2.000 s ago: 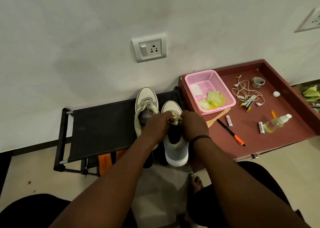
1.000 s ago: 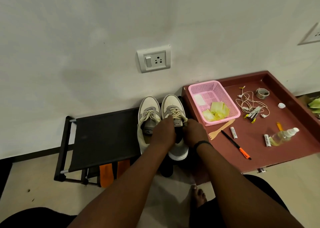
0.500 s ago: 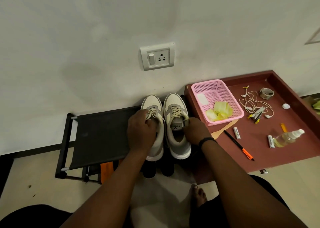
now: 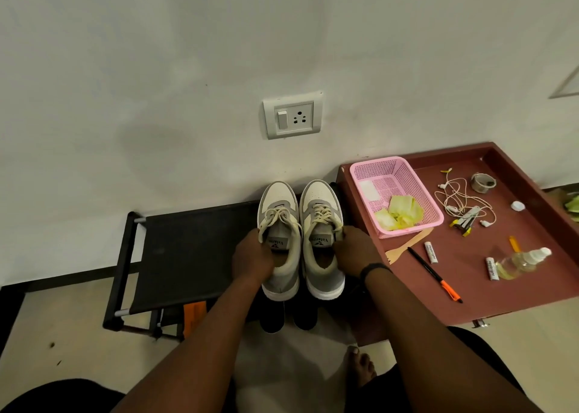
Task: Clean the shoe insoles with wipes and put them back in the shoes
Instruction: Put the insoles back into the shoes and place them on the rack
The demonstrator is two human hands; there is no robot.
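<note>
Your left hand [image 4: 252, 260] curls over the outer collar of the left grey-and-white lace-up sneaker [image 4: 279, 240], fingers hooked on the rim beside the tongue. Your right hand [image 4: 352, 251] pinches the outer collar and lace end of the matching right sneaker [image 4: 322, 240]. Both shoes sit side by side, touching, toes toward the wall, on the black fabric shoe rack [image 4: 188, 256]. Tan lining shows in each opening; whether that is the insole seated flat, you cannot tell from here. Crumpled yellow-green wipes [image 4: 402, 213] lie in the pink plastic mesh basket [image 4: 376, 174] on the maroon tray [image 4: 517, 290] just to the right.

The heels overhang the rack's front edge, so a pull backward on either collar could tip a shoe off onto the floor. Tugging the lace on the right could loosen it or drag the tongue askew. An insole not fully flat would bunch if you press down now.

Both forearms reach straight forward, nearly parallel, wrists bent slightly down, a black band [image 4: 374, 268] on the right wrist.
</note>
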